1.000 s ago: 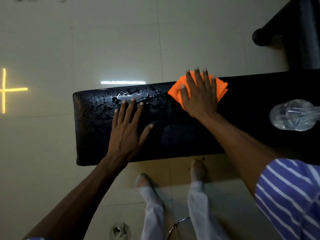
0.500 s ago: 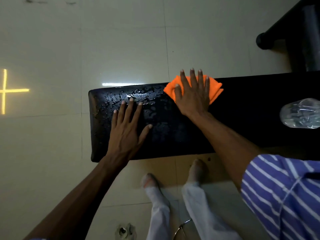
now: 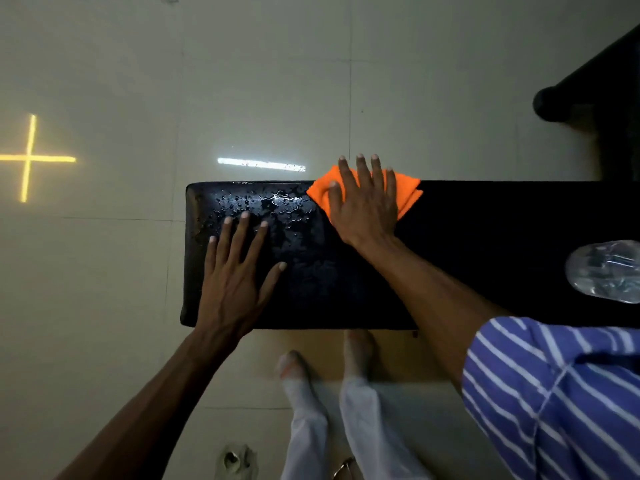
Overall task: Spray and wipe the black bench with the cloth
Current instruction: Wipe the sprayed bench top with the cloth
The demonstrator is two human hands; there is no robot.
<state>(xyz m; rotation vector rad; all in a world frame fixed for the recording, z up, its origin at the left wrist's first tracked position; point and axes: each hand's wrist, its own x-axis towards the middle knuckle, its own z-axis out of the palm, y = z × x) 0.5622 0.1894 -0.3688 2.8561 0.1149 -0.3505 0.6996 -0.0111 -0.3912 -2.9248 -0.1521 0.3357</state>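
Note:
A long black bench (image 3: 485, 216) runs across the view, and its left end is covered in water droplets. My right hand (image 3: 367, 202) lies flat on a folded orange cloth (image 3: 408, 192), pressing it onto the bench's far edge. The hand hides most of the cloth. My left hand (image 3: 235, 275) rests flat with spread fingers on the wet left end and holds nothing. A clear plastic bottle (image 3: 606, 271) lies on the bench at the right edge of the view.
The pale tiled floor (image 3: 242, 81) surrounds the bench. A dark piece of furniture (image 3: 595, 98) stands at the far right. My legs in white trousers (image 3: 346, 410) stand at the bench's near side. A small crumpled object (image 3: 235, 462) lies on the floor below.
My right hand has slid the orange cloth leftward along the bench's far edge toward the wet area. My left hand stays planted on the bench's left end.

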